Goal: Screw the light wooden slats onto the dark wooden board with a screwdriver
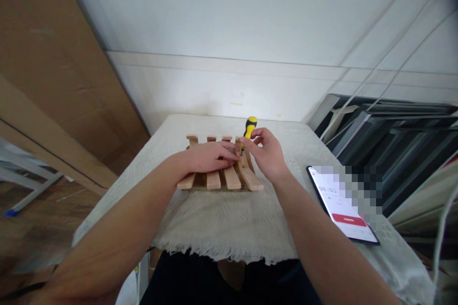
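Observation:
A small slatted wooden piece [213, 180] lies on the cloth-covered table, its several slats running away from me. My left hand [213, 156] rests flat across the slats, fingers stretched toward the right-hand slat. A yellow and black screwdriver [250, 126] stands nearly upright over that slat, its tip pointing down and close to my left fingertips. My right hand [266, 150] pinches the screwdriver low on its handle between thumb and fingers. Whether a screw sits under the tip is too small to tell.
A phone [343, 209] showing a timer lies on the cloth [222, 228] to the right. Dark framed panels [393, 138] lean beyond the table's right side. Large cardboard [67, 66] stands at the left, and a white wall [229, 81] rises behind the table.

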The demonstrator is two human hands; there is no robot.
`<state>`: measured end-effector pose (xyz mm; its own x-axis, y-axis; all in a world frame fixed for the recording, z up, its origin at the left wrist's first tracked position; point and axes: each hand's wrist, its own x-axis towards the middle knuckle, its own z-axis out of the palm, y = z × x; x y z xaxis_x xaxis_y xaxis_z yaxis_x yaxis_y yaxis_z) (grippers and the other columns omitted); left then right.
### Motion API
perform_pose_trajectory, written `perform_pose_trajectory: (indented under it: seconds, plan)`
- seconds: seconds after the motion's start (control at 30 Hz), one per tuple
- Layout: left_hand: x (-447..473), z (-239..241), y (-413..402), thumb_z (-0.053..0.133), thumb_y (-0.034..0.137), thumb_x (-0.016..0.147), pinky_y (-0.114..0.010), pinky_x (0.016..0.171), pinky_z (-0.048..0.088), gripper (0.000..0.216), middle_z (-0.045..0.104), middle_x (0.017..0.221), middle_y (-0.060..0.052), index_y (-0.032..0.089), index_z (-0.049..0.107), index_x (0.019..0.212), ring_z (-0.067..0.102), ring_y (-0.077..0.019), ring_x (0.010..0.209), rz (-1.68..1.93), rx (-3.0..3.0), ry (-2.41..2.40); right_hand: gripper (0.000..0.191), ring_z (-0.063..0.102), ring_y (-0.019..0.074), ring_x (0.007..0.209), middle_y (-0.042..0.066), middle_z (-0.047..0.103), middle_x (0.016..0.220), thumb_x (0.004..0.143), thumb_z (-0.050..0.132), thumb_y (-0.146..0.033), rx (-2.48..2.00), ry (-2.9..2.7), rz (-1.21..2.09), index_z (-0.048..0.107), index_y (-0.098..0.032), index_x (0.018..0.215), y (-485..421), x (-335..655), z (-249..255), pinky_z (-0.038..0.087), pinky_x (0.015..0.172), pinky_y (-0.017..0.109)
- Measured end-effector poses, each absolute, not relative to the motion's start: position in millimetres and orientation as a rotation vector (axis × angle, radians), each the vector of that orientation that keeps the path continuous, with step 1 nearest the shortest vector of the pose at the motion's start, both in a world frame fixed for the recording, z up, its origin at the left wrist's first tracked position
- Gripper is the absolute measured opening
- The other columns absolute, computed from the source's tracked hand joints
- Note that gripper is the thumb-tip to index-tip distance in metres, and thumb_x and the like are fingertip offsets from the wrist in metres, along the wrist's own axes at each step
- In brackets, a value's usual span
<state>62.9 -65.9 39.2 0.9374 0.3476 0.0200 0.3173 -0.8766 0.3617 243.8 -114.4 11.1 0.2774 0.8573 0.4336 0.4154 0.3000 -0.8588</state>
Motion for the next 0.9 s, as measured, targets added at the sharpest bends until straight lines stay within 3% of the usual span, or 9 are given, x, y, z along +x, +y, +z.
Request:
perform_pose_trajectory:
  seconds: [0.1, 0.27, 0.5, 0.73, 0.9]
  plan:
    - [62.7, 38.1, -65.4, 0.047, 0.020, 0.093, -0.033, 0.105, 0.038, 0.032, 0.053, 0.136, -0.009, 0.016, 0.063, 0.121, 0.050, -0.0194, 0.123, 0.114, 2.734, 0.494, 0.032, 0.051, 0.0138, 0.067, 0.004, 0.064, 0.094, 0.070, 0.069, -0.043, -1.332, -1.316, 0.433, 0.057, -0.019, 0.088, -115.3, 243.8, 12.0, 0.043, 0.063, 0.031]
    - [61.0, 38.1, -66.4, 0.046, 0.018, 0.093, -0.032, 0.105, 0.036, 0.032, 0.052, 0.137, -0.009, 0.015, 0.062, 0.121, 0.049, -0.0190, 0.124, 0.143, 2.747, 0.471, 0.032, 0.053, 0.0153, 0.073, 0.005, 0.064, 0.102, 0.082, 0.054, -0.041, -1.220, -1.399, 0.531, 0.060, -0.021, 0.107, -116.7, 245.6, 10.7, 0.044, 0.067, 0.033]
    - [60.2, 40.9, -67.1, 0.045, 0.019, 0.093, -0.034, 0.107, 0.035, 0.035, 0.050, 0.139, -0.010, 0.013, 0.060, 0.125, 0.046, -0.0221, 0.127, 0.108, 2.753, 0.451, 0.028, 0.051, 0.0150, 0.065, -0.001, 0.059, 0.073, 0.071, 0.068, -0.044, -1.305, -1.363, 0.454, 0.055, -0.021, 0.081, -116.1, 244.6, 11.5, 0.042, 0.063, 0.031]
    - [61.8, 40.4, -66.8, 0.045, 0.017, 0.093, -0.030, 0.107, 0.035, 0.034, 0.050, 0.139, -0.007, 0.016, 0.061, 0.124, 0.047, -0.0184, 0.126, 0.117, 2.750, 0.456, 0.027, 0.054, 0.0155, 0.070, 0.003, 0.063, 0.087, 0.079, 0.057, -0.040, -1.212, -1.373, 0.544, 0.061, -0.021, 0.098, -116.6, 246.7, 9.5, 0.043, 0.060, 0.031]
    - [61.8, 36.8, -63.0, 0.046, 0.020, 0.093, -0.031, 0.106, 0.036, 0.033, 0.052, 0.137, -0.007, 0.018, 0.062, 0.122, 0.048, -0.0182, 0.125, 0.126, 2.758, 0.447, 0.025, 0.051, 0.0149, 0.065, 0.001, 0.058, 0.072, 0.072, 0.066, -0.042, -1.325, -1.390, 0.424, 0.057, -0.020, 0.077, -118.0, 246.4, 14.3, 0.041, 0.059, 0.030]
